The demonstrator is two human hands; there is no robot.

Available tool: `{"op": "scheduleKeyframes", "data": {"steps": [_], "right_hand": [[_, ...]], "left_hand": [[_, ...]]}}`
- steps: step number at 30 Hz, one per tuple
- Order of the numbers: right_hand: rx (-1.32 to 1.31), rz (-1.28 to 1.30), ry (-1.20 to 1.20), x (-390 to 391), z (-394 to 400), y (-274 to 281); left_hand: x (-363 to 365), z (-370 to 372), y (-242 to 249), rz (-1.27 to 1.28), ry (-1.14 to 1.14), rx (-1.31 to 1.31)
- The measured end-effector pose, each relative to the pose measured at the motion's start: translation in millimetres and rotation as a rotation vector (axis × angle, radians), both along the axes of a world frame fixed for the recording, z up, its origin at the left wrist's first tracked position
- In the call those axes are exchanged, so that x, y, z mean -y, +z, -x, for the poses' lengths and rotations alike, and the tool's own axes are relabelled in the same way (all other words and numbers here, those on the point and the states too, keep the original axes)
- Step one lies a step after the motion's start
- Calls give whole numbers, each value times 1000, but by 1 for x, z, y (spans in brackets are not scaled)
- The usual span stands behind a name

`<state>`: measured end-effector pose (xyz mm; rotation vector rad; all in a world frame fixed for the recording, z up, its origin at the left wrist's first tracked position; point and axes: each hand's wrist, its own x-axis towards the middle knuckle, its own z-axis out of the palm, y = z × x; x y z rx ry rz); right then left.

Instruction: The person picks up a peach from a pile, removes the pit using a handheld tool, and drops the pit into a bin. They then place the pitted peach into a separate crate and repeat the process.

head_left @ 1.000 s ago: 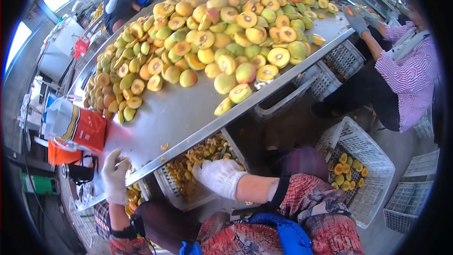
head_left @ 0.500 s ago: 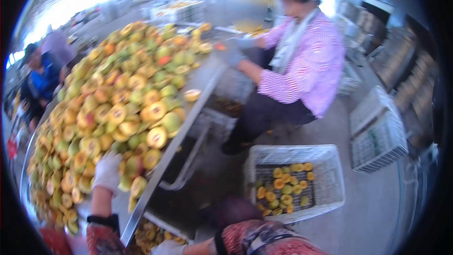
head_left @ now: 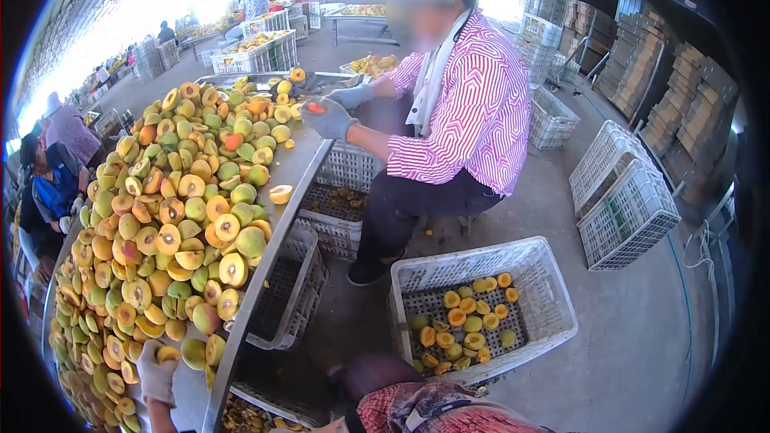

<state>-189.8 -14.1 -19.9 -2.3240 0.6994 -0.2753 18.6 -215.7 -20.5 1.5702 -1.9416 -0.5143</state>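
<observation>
My left hand (head_left: 156, 375), in a white glove, is at the near edge of a big heap of cut peaches (head_left: 180, 212) on a metal table (head_left: 261, 273). Its fingers curl around a yellow peach half (head_left: 167, 354). Whole-looking and halved peaches, some with the pit showing, lie right beside it. My right forearm (head_left: 330, 427) comes in at the bottom edge, and the hand itself is cut off below the frame. Close to it, under the table, a crate holds dark brownish scraps (head_left: 249, 415). To the right, a white crate (head_left: 553, 305) holds several hollowed peach halves (head_left: 473, 321).
Across the table corner sits a co-worker in a striped shirt (head_left: 461, 104), with grey-gloved hands (head_left: 330, 116) holding a reddish piece. Crates (head_left: 277, 305) stand under the table. Stacked crates (head_left: 626, 208) are at right. Another person in blue (head_left: 54, 192) is at far left.
The view has shifted and sharpened. My left hand has moved lower along the heap's near edge, to a peach half. My right hand has slipped out below the frame.
</observation>
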Motion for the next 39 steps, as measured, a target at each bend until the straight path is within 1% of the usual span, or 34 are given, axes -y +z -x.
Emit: {"op": "scheduleKeyframes", "data": {"steps": [1,3,4,7,9,11,12,13,15,16,18,19,20,21,22,24,27,30,33,36,39], "right_hand": [[11,1,5,2,2,1],[13,-32,-76,9,7,16],[13,-49,-115,12,6,20],[340,307,-184,33,-5,-3],[540,266,-293,44,-12,-5],[739,218,-400,52,-16,-3],[713,141,-424,50,-9,11],[698,109,-419,49,-8,12],[669,48,-409,48,-9,14],[722,9,-407,47,-12,12],[828,-74,-404,44,-19,6],[826,-121,-413,43,-21,3],[825,-170,-423,42,-21,5],[823,-220,-434,42,-21,9],[801,-462,-413,40,-18,12],[731,-944,-361,35,0,41],[978,-1319,-416,31,-6,35],[954,-1204,-398,31,5,38],[1066,-1344,-447,28,-9,27],[975,-1205,-422,30,-8,21],[828,-1174,-461,30,-1,33]], "left_hand": [[-10,-12,4,-7,-8,-111],[-45,-22,27,-213,54,-378],[-66,-28,37,-261,89,-454],[-127,-29,63,-384,232,-687],[-161,-13,67,-337,254,-761],[-181,-29,40,-361,101,-838],[-192,-13,46,-421,124,-861],[-195,-17,34,-475,45,-889],[-210,12,40,-428,137,-872],[-210,13,40,-464,105,-833],[-208,17,35,-403,14,-871],[-206,19,31,-373,-31,-888],[-203,20,28,-356,3,-853],[-203,24,25,-313,6,-891],[-204,30,24,-270,9,-929],[-203,46,31,-226,32,-990],[-200,54,30,-235,115,-1078],[-197,57,17,-244,215,-1173],[-195,64,15,-215,242,-1218],[-193,65,14,-235,258,-1266],[-193,70,19,-251,301,-1295]]}}
